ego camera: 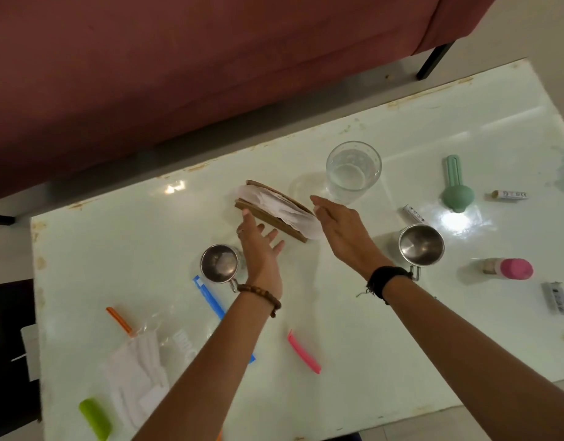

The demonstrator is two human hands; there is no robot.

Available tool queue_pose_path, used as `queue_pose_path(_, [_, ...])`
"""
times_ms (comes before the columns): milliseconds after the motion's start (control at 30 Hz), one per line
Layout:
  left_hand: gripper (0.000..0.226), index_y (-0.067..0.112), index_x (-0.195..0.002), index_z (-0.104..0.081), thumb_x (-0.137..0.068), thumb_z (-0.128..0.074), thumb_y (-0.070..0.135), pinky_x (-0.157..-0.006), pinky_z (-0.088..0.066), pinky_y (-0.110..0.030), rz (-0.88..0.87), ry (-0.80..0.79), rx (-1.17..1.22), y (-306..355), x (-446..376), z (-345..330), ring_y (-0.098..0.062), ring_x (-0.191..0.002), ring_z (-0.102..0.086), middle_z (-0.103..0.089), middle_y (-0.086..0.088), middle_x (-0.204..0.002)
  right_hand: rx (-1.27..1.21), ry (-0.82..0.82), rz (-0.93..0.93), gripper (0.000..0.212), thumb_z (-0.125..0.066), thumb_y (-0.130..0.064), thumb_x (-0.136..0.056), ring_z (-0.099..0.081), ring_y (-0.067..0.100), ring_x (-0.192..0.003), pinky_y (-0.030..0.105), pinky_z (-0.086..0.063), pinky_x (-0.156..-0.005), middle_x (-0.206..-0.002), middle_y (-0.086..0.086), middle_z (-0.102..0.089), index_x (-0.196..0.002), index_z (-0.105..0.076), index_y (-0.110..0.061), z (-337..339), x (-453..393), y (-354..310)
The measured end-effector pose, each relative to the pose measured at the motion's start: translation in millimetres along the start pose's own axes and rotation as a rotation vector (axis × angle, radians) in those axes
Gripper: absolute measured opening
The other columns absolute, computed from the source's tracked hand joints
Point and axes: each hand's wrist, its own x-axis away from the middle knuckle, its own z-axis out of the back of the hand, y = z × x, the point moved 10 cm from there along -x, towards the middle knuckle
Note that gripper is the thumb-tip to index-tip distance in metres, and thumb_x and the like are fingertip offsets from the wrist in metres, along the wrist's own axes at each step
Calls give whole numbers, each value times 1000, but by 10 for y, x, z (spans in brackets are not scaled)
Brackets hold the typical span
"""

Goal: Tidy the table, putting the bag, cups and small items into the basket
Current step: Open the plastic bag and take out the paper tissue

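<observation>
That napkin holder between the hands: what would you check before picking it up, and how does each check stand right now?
1. Both hands free: ok. Left hand and right hand are open and hold nothing.
2. Hands flank the napkin holder: ok, one on each side.
3. Firm grip on it: not ok, fingers not curled round it.
4. Glass clear of the right hand: ok, apart, though near.
5. Left steel cup clear of the left wrist: cannot tell, very close.
6. Basket ready: cannot tell, none in view.
</observation>
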Motion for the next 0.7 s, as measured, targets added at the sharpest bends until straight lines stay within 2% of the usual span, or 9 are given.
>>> queue_pose_path(67, [54,18,-140,-31,-94,-29,48,-95,-40,-39,-22,-57,16,-32,46,-95,-25,-122,-46,-40,-9,-143,-219,-117,-41,41,-32,-23,-101,-40,15,-133,16,-26,-102,-144,5,-46,-138,-43,-10,-153,-64,6])
queue_pose_path(133, [54,22,-141,-29,-95,-26,49,-102,-36,-41,-40,-84,35,-10,48,-158,-27,-129,-41,-38,-7,-145,-278,-168,-76,42,-30,-25,-100,-42,15,-131,19,-28,-102,-141,5,-49,-135,-49,-12,-236,-105,11])
queue_pose_path(233, [52,24,-139,-33,-95,-24,50,-103,-33,-41,-46,-95,35,42,2,-199,-27,-132,-39,-38,-4,-146,-309,-166,-87,43,-26,-26,-100,-50,23,-122,28,-34,-101,-130,11,-58,-124,-58,-9,-254,-79,-13])
queue_pose_path(333, [53,24,-136,-39,-95,-20,52,-102,-34,-39,-55,-128,-43,93,-51,-208,-25,-130,-41,-42,-4,-144,-343,-142,-89,44,-25,-25,-101,-49,29,-122,38,-34,-107,-129,16,-58,-120,-56,-1,-273,5,-13])
queue_pose_path(400, [54,27,-137,-39,-95,-16,53,-98,-36,-37,-65,-170,-95,127,-88,-225,-22,-126,-43,-44,-3,-143,-398,-135,-115,43,-25,-28,-101,-49,23,-123,31,-35,-104,-130,10,-57,-124,-56,-7,-316,78,5])
queue_pose_path(500, [55,29,-138,-37,-95,-13,52,-102,-35,-40,-82,-214,-153,155,-118,-242,-23,-129,-41,-42,-2,-144,-459,-137,-136,44,-25,-33,-101,-48,17,-124,27,-33,-106,-133,4,-54,-130,-51,-12,-376,155,3])
queue_pose_path(567, [54,29,-139,-36,-95,-13,52,-98,-36,-37,-97,-228,-170,145,-107,-245,-20,-124,-43,-43,-2,-143,-484,-131,-121,42,-25,-33,-101,-48,11,-120,23,-31,-104,-129,-1,-54,-130,-51,-16,-378,181,-24])
queue_pose_path(700, [51,31,-139,-34,-96,-15,50,-95,-37,-33,-114,-267,-158,119,-79,-251,-17,-121,-44,-44,0,-139,-489,-126,-112,41,-25,-31,-101,-48,8,-115,20,-31,-100,-126,-1,-55,-129,-51,-17,-376,205,-46])
